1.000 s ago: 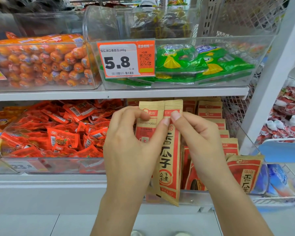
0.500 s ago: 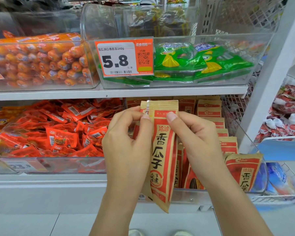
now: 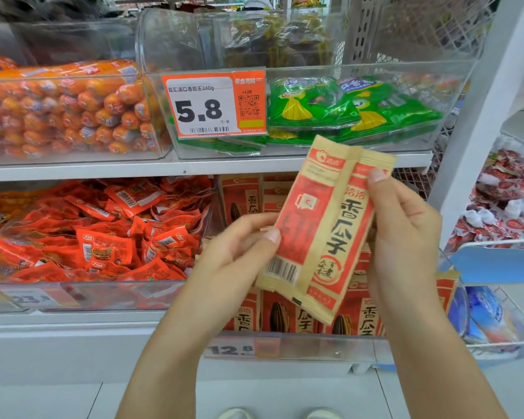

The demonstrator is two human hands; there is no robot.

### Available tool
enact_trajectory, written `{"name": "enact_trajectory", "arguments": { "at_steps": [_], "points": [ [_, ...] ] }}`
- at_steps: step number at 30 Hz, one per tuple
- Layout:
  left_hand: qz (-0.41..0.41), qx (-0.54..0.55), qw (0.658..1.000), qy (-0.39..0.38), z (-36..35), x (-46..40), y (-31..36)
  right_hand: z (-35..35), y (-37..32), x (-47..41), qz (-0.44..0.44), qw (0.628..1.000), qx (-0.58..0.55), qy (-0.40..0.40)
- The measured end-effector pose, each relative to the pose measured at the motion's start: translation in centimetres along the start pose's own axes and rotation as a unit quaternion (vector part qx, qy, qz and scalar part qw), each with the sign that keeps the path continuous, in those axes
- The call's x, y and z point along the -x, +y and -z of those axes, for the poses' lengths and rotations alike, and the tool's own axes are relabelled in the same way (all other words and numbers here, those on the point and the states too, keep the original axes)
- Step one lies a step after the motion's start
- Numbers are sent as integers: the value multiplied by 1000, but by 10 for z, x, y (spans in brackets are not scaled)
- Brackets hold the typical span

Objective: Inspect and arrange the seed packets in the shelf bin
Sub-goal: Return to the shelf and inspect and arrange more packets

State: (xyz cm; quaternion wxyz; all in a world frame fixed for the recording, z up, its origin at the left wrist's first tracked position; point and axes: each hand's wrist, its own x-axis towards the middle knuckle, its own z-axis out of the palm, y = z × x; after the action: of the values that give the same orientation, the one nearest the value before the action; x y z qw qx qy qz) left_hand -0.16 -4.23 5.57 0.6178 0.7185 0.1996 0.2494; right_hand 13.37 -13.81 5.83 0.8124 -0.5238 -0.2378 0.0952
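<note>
White shop shelves (image 3: 212,166) fill the view, with clear plastic tubs of snacks on them. At the right end of the lower shelf sits the clear plastic shelf bin (image 3: 315,347). It holds rows of tan and red paper seed packets (image 3: 362,316) standing upright.

One tan and red seed packet (image 3: 321,225) is up in the air, in front of the bin and tilted to the right. Its back seam and barcode face the person. The right hand (image 3: 406,237) holds its right edge, with fingers curled behind it and the thumb on the front. The left hand (image 3: 233,252) pinches its left edge with thumb and curled fingers.

I think this step is checking the packet. To do it well, hold it by the edges, look at the seals for rips, and turn it front out. Then slide it straight down into a row, standing up like the others.
</note>
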Motion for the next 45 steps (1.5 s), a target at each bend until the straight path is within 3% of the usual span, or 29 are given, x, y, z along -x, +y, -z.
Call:
{"name": "enact_trajectory", "arguments": {
  "at_steps": [3, 8, 11, 13, 16, 26, 33, 37, 45],
  "points": [
    [3, 18, 1000, -23, -1, 2, -2, -2, -2, 0, -29, 999, -11, -11],
    [-32, 86, 994, 66, -5, -2, -2, -6, -2, 5, -95, 985, 28, -139],
    [-41, 96, 989, 106, -8, -3, -2, -9, -1, 10, -96, 981, 24, -167],
    [-76, -20, 985, 154, -8, -4, -7, -9, 0, 9, -74, 986, 15, -147],
    [-156, -214, 947, 183, -10, -4, -11, -9, 1, 8, -46, 993, -6, -111],
    [-235, -310, 907, 164, -16, -5, -17, -12, 4, 10, 15, 995, 15, -97],
    [-236, -349, 888, 184, -21, -10, -29, -15, 4, 13, 22, 990, 61, -121],
    [-204, -354, 889, 209, -19, -10, -29, -11, 1, 14, 25, 985, 91, -146],
    [-157, -294, 930, 153, -10, -12, -24, -3, -3, 8, -11, 980, 106, -170]
  ]
}}
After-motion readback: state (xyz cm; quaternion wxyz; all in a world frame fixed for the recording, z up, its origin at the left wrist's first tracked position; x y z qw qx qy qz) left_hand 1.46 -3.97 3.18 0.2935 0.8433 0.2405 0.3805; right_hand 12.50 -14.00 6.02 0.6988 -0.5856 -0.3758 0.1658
